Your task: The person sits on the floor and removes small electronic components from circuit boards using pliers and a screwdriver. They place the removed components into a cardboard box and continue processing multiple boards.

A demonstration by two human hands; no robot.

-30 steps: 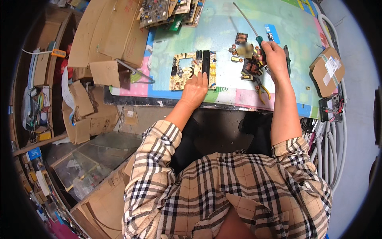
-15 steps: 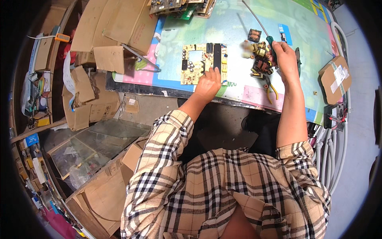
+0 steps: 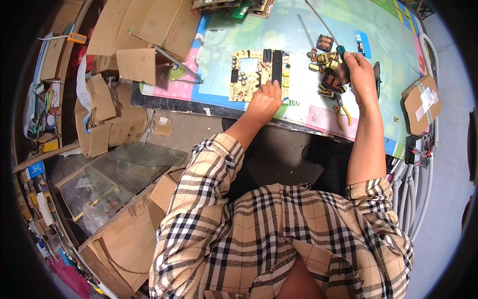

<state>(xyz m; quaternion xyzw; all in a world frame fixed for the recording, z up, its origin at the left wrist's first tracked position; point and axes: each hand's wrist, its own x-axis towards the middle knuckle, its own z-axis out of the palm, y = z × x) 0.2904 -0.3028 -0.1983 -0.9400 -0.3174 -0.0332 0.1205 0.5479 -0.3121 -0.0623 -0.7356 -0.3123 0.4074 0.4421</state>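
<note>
A tan circuit board point(image 3: 244, 92) lies on the table, set with capacitors and a long black heat sink point(image 3: 277, 67). My left hand point(image 3: 265, 102) is at its near edge, fingers curled over the edge by the heat sink; the thumb is hard to make out. In my right hand point(image 3: 362, 77) is a screwdriver point(image 3: 341, 51) with a green handle, its long shaft slanting up and to the left, away from the board. Close to that hand lies a pile of coils and transformers point(image 3: 332, 79). Yellow-handled pliers point(image 3: 347, 118) rest just below the pile.
Circuit boards point(image 3: 244, 9) are stacked at the table's far edge. A large cardboard box point(image 3: 159, 30) stands at the left, near a metal bracket point(image 3: 181, 70). Dark pliers point(image 3: 377, 79) lie right of my right hand. A cardboard piece point(image 3: 420, 103) sits at the right edge.
The whole view has shifted slightly. My left hand stays at the board's near edge, its fingers a little more curled. My right hand still holds the screwdriver beside the pile.
</note>
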